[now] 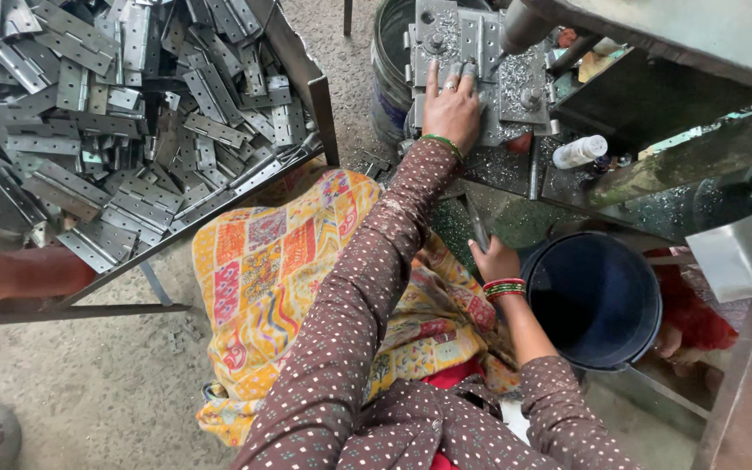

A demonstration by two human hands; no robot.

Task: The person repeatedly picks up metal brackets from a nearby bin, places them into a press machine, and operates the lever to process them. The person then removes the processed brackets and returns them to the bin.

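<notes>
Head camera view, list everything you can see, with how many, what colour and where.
Metal hinges: a large heap, grey, in the tray at upper left.
Tray: one, dark metal, on a frame at left.
Press fixture: one, grey steel, top centre, strewn with metal chips.
Bucket: one, dark blue, lower right.
Small bottle: one, white, lying on the machine bed.
Patterned cloth: one, yellow and orange, across the lap.
Left hand: flat on the fixture, green bangle.
Right hand: gripping a dark lever, red bangles.
</notes>
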